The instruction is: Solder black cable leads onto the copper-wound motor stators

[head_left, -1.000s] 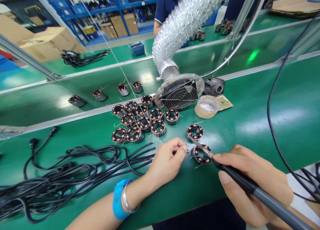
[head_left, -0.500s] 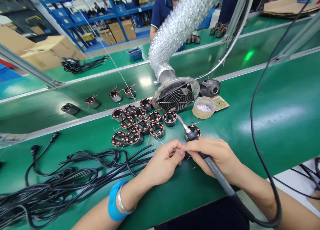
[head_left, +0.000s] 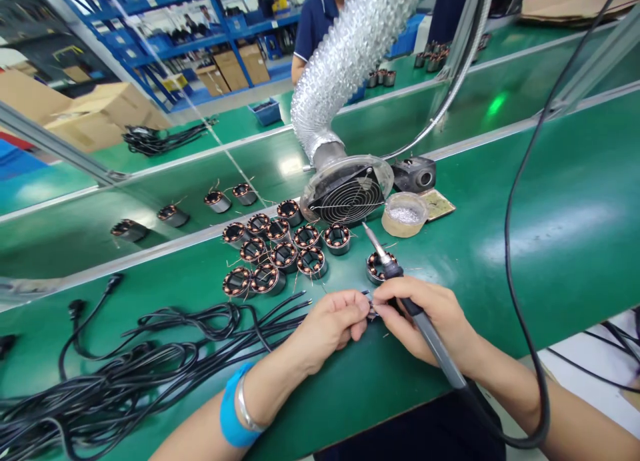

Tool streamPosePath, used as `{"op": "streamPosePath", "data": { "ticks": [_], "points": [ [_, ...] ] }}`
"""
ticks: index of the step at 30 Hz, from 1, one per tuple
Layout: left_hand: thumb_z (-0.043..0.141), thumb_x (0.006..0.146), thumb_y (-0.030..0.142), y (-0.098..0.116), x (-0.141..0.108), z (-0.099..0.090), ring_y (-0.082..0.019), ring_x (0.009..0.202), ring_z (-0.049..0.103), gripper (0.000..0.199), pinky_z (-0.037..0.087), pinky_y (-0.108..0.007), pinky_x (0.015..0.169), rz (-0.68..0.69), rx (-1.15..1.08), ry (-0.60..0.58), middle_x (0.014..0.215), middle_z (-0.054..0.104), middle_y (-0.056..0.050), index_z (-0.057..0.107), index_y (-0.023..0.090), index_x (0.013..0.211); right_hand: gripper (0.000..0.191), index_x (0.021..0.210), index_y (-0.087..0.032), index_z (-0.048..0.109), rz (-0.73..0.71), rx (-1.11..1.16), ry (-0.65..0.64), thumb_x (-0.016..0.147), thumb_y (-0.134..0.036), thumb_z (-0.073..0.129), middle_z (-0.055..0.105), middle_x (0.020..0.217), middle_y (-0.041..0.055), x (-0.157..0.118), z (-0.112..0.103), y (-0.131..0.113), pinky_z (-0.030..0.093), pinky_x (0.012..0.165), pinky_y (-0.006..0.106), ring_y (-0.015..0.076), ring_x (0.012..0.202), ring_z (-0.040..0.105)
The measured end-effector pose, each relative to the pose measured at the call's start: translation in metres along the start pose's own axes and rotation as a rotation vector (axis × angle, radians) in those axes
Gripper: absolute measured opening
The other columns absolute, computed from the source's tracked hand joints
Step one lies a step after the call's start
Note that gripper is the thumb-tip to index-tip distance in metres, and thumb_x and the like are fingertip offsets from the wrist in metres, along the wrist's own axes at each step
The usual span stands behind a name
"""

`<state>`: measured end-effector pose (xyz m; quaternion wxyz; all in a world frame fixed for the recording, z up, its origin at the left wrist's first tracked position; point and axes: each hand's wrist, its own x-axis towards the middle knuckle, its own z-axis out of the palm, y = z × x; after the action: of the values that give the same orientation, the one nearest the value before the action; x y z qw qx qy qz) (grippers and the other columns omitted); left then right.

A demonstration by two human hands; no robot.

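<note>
A soldering iron [head_left: 425,331] lies across my right hand [head_left: 430,314], gripped with its metal tip pointing up and left, above the green bench. The thumb and forefinger of that hand also come together near the left fingertips. My left hand [head_left: 335,324] is closed in a pinch on a thin wire end [head_left: 371,307], mostly hidden by the fingers. Just beyond the hands stands one motor stator [head_left: 376,269] with copper windings, partly behind the iron. Several more stators [head_left: 284,255] are grouped to the left, thin leads sticking out.
A fume extractor [head_left: 350,194] on a silver duct [head_left: 325,81] stands behind the stators. Beside it are a round tub of solder bits [head_left: 405,214], a sponge tray [head_left: 439,204] and a black holder [head_left: 415,174]. Black power cords [head_left: 150,361] cover the left bench. A person [head_left: 313,34] is opposite.
My fingertips have drawn slightly apart, and the wire end between them shows more. The soldering iron has shifted a little to the right. The view has moved slightly.
</note>
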<state>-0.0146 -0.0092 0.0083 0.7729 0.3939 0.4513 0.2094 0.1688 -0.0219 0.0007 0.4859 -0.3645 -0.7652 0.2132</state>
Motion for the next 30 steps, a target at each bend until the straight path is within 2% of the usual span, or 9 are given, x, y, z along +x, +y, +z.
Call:
{"op": "streamPosePath", "data": {
  "ticks": [4, 9, 14, 17, 21, 24, 26, 28, 30],
  "points": [
    [0.067, 0.072, 0.049, -0.001, -0.001, 0.005, -0.003, 0.037, 0.014, 0.035, 0.007, -0.022, 0.039, 0.031, -0.024, 0.069, 0.045, 0.039, 0.010, 0.049, 0.019, 0.069, 0.025, 0.105, -0.022, 0.058, 0.117, -0.031, -0.018, 0.083, -0.011, 0.064, 0.069, 0.081, -0.0023, -0.006, -0.003, 0.001, 0.051, 0.052, 0.019, 0.0088, 0.054, 0.061],
    [0.064, 0.074, 0.045, -0.004, -0.001, 0.009, -0.005, 0.040, 0.016, 0.031, 0.013, -0.022, 0.043, 0.119, 0.030, 0.168, 0.044, 0.036, 0.010, 0.048, 0.019, 0.066, 0.030, 0.112, -0.022, 0.053, 0.144, -0.002, -0.106, 0.085, -0.013, 0.060, 0.069, 0.081, -0.0022, -0.009, -0.002, -0.001, 0.047, 0.047, 0.018, 0.0069, 0.046, 0.053],
    [0.061, 0.076, 0.041, -0.008, -0.002, 0.012, -0.006, 0.042, 0.020, 0.026, 0.018, -0.022, 0.045, 0.161, 0.053, 0.226, 0.044, 0.035, 0.010, 0.049, 0.019, 0.068, 0.023, 0.104, -0.022, 0.052, 0.178, -0.034, 0.019, 0.085, -0.011, 0.056, 0.063, 0.077, -0.0044, -0.014, 0.003, 0.004, 0.045, 0.048, 0.018, 0.0055, 0.044, 0.047],
    [0.059, 0.078, 0.040, -0.010, -0.001, 0.014, -0.007, 0.043, 0.022, 0.026, 0.020, -0.022, 0.046, 0.185, 0.091, 0.251, 0.045, 0.036, 0.010, 0.048, 0.019, 0.067, 0.020, 0.102, -0.022, 0.054, 0.129, -0.075, 0.073, 0.086, -0.009, 0.057, 0.064, 0.077, -0.0039, -0.018, 0.004, 0.009, 0.048, 0.051, 0.020, 0.0060, 0.045, 0.048],
    [0.057, 0.080, 0.040, -0.012, -0.001, 0.016, -0.008, 0.045, 0.026, 0.025, 0.021, -0.022, 0.047, 0.221, 0.146, 0.280, 0.046, 0.037, 0.009, 0.049, 0.019, 0.068, 0.021, 0.105, -0.020, 0.058, 0.088, -0.063, 0.063, 0.087, -0.010, 0.059, 0.068, 0.083, -0.0001, -0.021, 0.002, 0.009, 0.052, 0.054, 0.020, 0.0092, 0.057, 0.061],
    [0.056, 0.081, 0.041, -0.013, -0.002, 0.018, -0.008, 0.046, 0.028, 0.027, 0.022, -0.022, 0.047, 0.225, 0.170, 0.294, 0.047, 0.037, 0.009, 0.047, 0.019, 0.068, 0.026, 0.112, -0.021, 0.060, 0.081, -0.065, 0.082, 0.089, -0.008, 0.058, 0.072, 0.095, 0.0022, -0.022, -0.007, 0.004, 0.057, 0.070, 0.022, 0.0122, 0.077, 0.069],
    [0.056, 0.080, 0.042, -0.013, -0.002, 0.019, -0.007, 0.046, 0.028, 0.028, 0.021, -0.021, 0.046, 0.220, 0.172, 0.301, 0.047, 0.037, 0.009, 0.047, 0.019, 0.068, 0.034, 0.122, -0.023, 0.059, 0.101, -0.046, 0.085, 0.092, -0.008, 0.055, 0.072, 0.094, 0.0002, -0.024, -0.018, -0.002, 0.056, 0.075, 0.022, 0.0118, 0.080, 0.069],
    [0.056, 0.079, 0.043, -0.013, -0.001, 0.021, -0.007, 0.045, 0.028, 0.028, 0.021, -0.021, 0.046, 0.224, 0.172, 0.310, 0.047, 0.037, 0.009, 0.047, 0.019, 0.068, 0.040, 0.131, -0.025, 0.057, 0.125, -0.020, 0.055, 0.093, -0.012, 0.055, 0.070, 0.088, -0.0011, -0.025, -0.031, -0.009, 0.055, 0.070, 0.022, 0.0117, 0.075, 0.067],
    [0.056, 0.079, 0.043, -0.013, -0.001, 0.021, -0.007, 0.045, 0.028, 0.028, 0.021, -0.021, 0.046, 0.232, 0.175, 0.319, 0.047, 0.037, 0.009, 0.047, 0.019, 0.068, 0.038, 0.130, -0.025, 0.060, 0.136, 0.010, 0.011, 0.093, -0.017, 0.055, 0.066, 0.082, -0.0006, -0.027, -0.044, -0.014, 0.051, 0.061, 0.024, 0.0120, 0.067, 0.061]
  ]
}}
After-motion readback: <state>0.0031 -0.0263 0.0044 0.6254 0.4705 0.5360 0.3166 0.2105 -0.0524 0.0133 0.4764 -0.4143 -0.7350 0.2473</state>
